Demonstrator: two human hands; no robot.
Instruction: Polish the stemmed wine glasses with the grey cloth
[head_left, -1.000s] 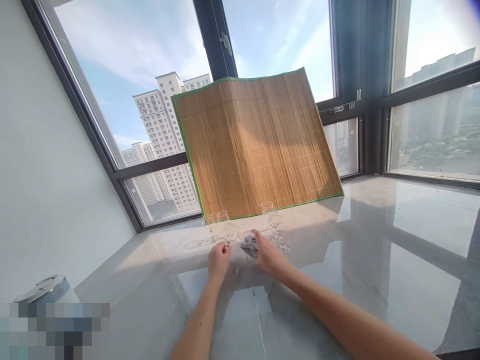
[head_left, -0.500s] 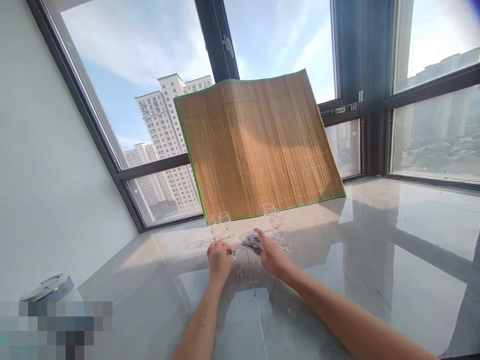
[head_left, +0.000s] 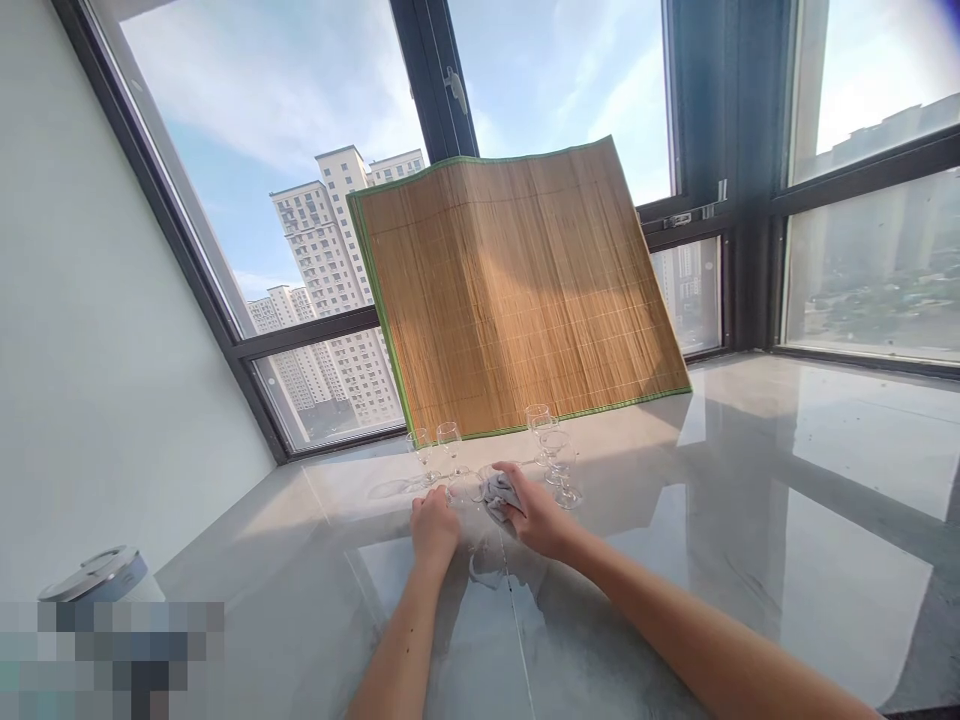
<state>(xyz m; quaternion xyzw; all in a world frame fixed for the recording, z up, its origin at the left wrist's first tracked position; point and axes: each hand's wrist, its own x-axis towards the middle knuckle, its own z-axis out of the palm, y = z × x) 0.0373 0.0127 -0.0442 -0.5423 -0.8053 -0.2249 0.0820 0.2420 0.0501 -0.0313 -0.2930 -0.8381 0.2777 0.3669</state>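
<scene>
The left hand (head_left: 433,522) grips a clear stemmed glass (head_left: 466,489) by its stem, tipped toward the right so the bowl meets the other hand. The right hand (head_left: 534,512) is clenched on a grey cloth (head_left: 496,490), pressed against the bowl — one hand steadies, the other wipes. Both hands work just above the glossy pale sill (head_left: 750,520).

Two upright glasses (head_left: 436,448) stand just beyond the left hand; a cluster of glasses (head_left: 553,452) stands beyond the right — apart from each other, leaving room between. A bamboo mat (head_left: 517,290) leans on the window behind them, shading that part of the sill.
</scene>
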